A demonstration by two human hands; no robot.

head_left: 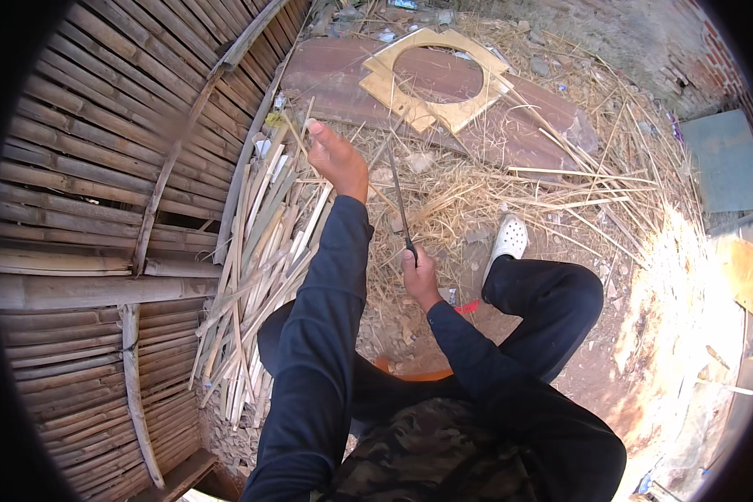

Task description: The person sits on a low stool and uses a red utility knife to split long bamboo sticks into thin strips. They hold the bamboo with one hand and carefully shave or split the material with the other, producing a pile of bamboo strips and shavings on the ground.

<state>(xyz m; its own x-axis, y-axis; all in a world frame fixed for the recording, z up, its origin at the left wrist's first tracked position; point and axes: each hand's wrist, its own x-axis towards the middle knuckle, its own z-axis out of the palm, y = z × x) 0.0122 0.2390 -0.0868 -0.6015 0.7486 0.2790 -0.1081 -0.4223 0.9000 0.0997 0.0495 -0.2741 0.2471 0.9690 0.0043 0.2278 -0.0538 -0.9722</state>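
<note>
Our two hands are apart, well above the littered ground. Our right hand (pixel 421 276) is closed around the black handle of a long, thin, dark-bladed knife (pixel 401 201), which stands in front of us with its blade pointing away and leaning slightly to the left. Our left hand (pixel 339 165) reaches further forward, thumb raised and fingers curled; thin pale bamboo strips show right beside it, but we cannot tell whether it grips one. Both our arms are in dark navy sleeves.

Below our left forearm and to its left lies a heap of long, split, pale bamboo strips (pixel 247 293), next to a slatted brown bamboo wall (pixel 100 163). Beneath the knife and beyond it, loose straw-coloured shavings (pixel 452 197) cover the ground. Further ahead rests a flat reddish-brown board (pixel 326 79), and on it a pale yellow wooden panel with a large round hole (pixel 382 84).

Our right foot wears a white perforated clog (pixel 510 237); a small bright red piece (pixel 467 307) lies near our right wrist. At the far right stands a blue-grey flat panel (pixel 725 159).
</note>
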